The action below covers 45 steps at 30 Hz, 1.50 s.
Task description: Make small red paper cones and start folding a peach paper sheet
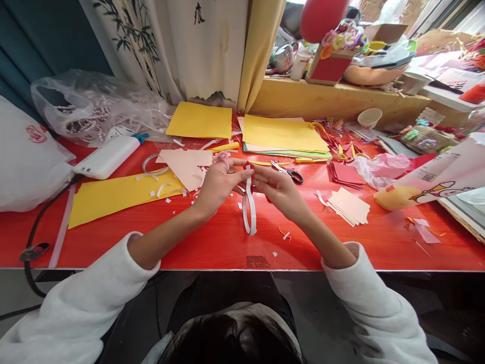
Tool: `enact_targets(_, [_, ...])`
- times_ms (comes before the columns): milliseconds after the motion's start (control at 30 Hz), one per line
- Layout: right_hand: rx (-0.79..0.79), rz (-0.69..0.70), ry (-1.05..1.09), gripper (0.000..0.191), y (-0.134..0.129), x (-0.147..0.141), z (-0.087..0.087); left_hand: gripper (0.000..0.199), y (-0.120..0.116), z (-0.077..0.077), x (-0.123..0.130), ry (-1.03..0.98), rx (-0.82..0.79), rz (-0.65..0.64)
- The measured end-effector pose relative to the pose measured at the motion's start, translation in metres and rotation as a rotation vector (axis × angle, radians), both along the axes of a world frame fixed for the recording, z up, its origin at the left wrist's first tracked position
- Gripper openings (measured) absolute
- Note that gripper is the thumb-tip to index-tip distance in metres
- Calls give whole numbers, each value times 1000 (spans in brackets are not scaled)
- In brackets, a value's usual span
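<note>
Head view, left hand (219,183): thumb and fingers pinched on a small red piece (249,165).
Right hand (279,193): fingertips meet that piece; cannot tell whether this grip is clamped.
White loop (253,217): hangs below the fingertips, over the red worktop (212,250).
Scissors (294,176): lying just beyond the right hand.
Yellow sheets (280,132): stacked farther back.

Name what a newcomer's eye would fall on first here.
Likely the bright red tabletop, spanning the view. At its middle, a thin white loop hangs where the left hand and the right hand meet. Beyond them lie yellow sheets, and a rounded red object stands out at the top, right of centre.
</note>
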State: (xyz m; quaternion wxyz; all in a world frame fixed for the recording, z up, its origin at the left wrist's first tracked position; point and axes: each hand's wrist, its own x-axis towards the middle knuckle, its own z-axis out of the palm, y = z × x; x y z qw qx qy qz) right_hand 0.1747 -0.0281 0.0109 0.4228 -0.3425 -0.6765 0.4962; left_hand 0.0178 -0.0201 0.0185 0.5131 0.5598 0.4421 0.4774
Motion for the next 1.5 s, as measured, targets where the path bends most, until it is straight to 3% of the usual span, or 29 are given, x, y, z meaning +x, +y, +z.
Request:
enact_targets(467, [-47,-23,16,41,-4,-1,6,35,-1,1,1,14,7,-11])
enact_targets(700, [-50,4,76,36,0,0,0,37,-1,0,1,29,15,-32])
enact_targets(967, [-70,-51,43,36,-1,0,4,41,0,-2,1,70,-35,-1])
enact_targets(1167, [-114,-11,144,34,-1,-1,3,43,-1,-1,0,109,21,7])
enact_targets(1500, [-137,-37,120,38,0,0,1,37,-4,1,2,167,58,68])
